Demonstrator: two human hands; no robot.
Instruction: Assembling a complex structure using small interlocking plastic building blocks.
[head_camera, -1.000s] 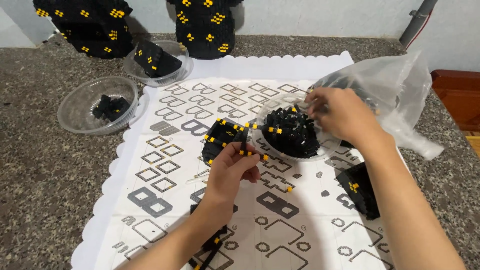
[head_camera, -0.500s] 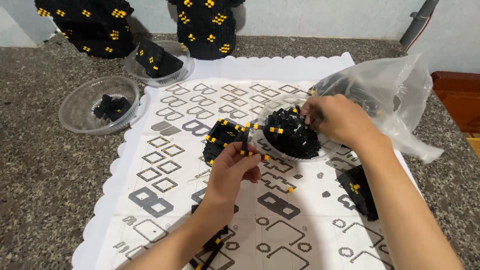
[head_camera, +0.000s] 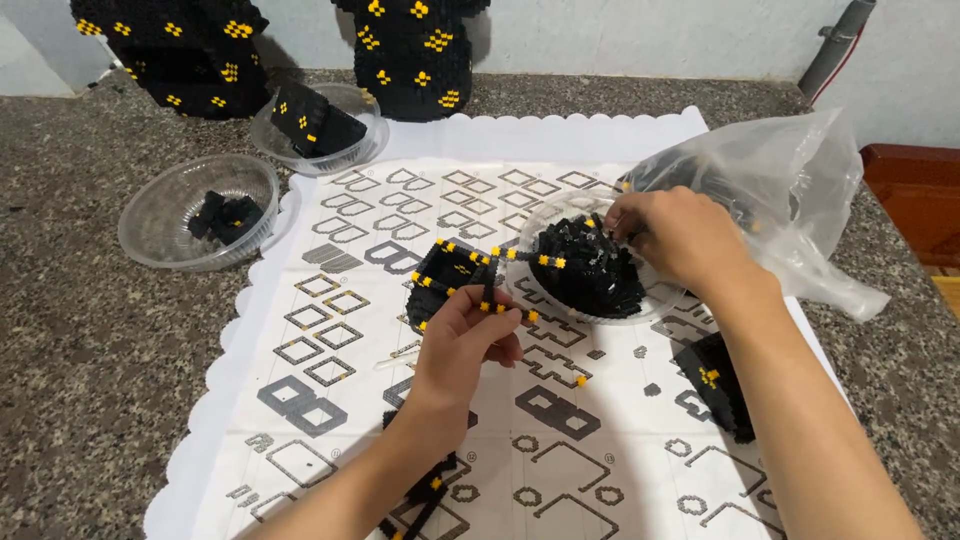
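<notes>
Fingers of my left hand (head_camera: 462, 335) pinch a black-and-yellow brick assembly (head_camera: 455, 280) at mid-frame, just left of the clear bowl of black bricks (head_camera: 585, 268). My right hand (head_camera: 672, 232) dips into that bowl, fingertips pressed together on small pieces. Behind it, right of centre, lies a clear plastic bag (head_camera: 790, 190); everything rests on a white patterned mat (head_camera: 330, 400)

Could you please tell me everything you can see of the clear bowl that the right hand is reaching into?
The clear bowl is a shallow round dish of what looks like thin transparent plastic, upright on the white patterned mat, right of centre. It is heaped with small black building bricks. The right hand reaches into the pile at its far rim, fingertips among the bricks. A clear plastic bag lies against its right side, and the black-and-yellow brick assembly held by the left hand overlaps its left edge.
</notes>
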